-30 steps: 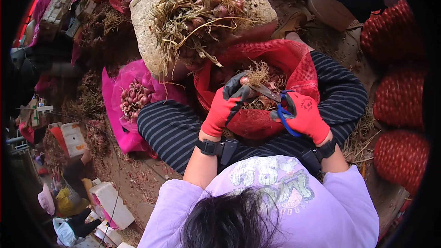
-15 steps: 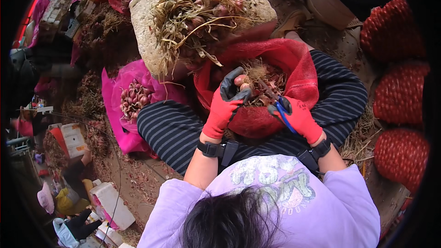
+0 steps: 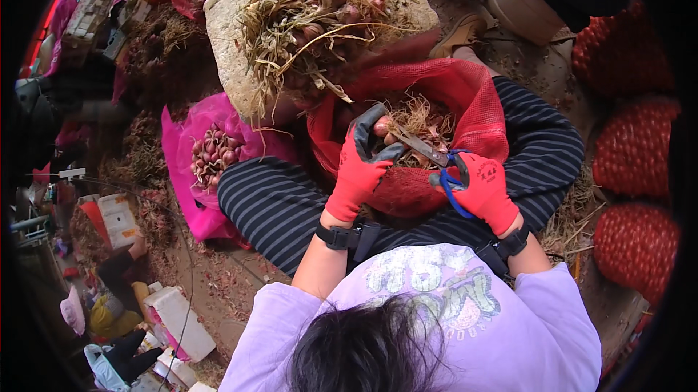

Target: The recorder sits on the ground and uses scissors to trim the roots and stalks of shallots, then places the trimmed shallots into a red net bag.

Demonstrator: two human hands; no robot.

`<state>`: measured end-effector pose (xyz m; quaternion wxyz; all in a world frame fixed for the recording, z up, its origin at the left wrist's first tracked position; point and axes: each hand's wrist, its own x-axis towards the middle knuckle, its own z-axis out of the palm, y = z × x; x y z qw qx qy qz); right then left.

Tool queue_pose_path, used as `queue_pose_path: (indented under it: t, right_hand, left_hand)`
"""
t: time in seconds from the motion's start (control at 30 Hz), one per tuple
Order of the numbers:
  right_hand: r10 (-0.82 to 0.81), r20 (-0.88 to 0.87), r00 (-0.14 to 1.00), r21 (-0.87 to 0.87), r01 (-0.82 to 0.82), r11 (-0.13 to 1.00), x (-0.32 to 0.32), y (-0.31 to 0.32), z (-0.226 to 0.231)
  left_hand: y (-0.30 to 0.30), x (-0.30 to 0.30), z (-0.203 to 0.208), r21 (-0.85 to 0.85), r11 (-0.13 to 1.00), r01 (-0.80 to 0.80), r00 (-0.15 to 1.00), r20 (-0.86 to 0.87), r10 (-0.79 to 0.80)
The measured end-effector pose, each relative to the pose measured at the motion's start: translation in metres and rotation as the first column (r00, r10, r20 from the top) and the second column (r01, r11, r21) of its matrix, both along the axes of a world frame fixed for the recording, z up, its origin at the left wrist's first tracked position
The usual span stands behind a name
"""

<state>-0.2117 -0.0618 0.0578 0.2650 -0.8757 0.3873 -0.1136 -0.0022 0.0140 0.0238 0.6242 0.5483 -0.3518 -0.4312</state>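
My left hand [image 3: 360, 167], in a red glove with dark grey fingers, is closed around a small bunch of shallots [image 3: 383, 127] with dry roots. My right hand [image 3: 483, 188], gloved the same way, grips scissors [image 3: 424, 148] with blue handles. Their metal blades point left and reach the roots beside the bulbs. Both hands are over an open red mesh bag [image 3: 478, 112] between my crossed legs. Dry roots and skins [image 3: 436, 127] lie inside it. My fingers partly hide the bunch.
Ahead, a pale slab [image 3: 229, 36] bears untrimmed shallots with dry stalks [image 3: 283, 36]. A pink bag [image 3: 178, 141] at the left holds loose shallots [image 3: 214, 152]. Filled red mesh sacks [image 3: 632, 148] line the right side. A person's boot [image 3: 527, 10] stands at the upper right.
My right hand has shifted slightly right and down and turned, so more of the scissor blades shows against the roots. The person at the upper right has moved. My left hand stays nearly in place.
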Motion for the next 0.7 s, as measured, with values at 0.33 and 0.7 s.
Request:
queue_pose_path:
  t: [0.33, 0.7]
  right_hand:
    - [0.079, -0.059, 0.995, 0.537, -0.035, 0.843, 0.001, -0.01, 0.006]
    - [0.019, 0.037, 0.999, 0.006, -0.019, 1.0, -0.003, -0.002, -0.007]
  left_hand:
    - [0.002, -0.005, 0.002, 0.015, 1.0, -0.014, 0.985, -0.173, 0.016]
    - [0.001, 0.011, -0.008, -0.089, 0.993, -0.084, 0.996, -0.032, 0.081]
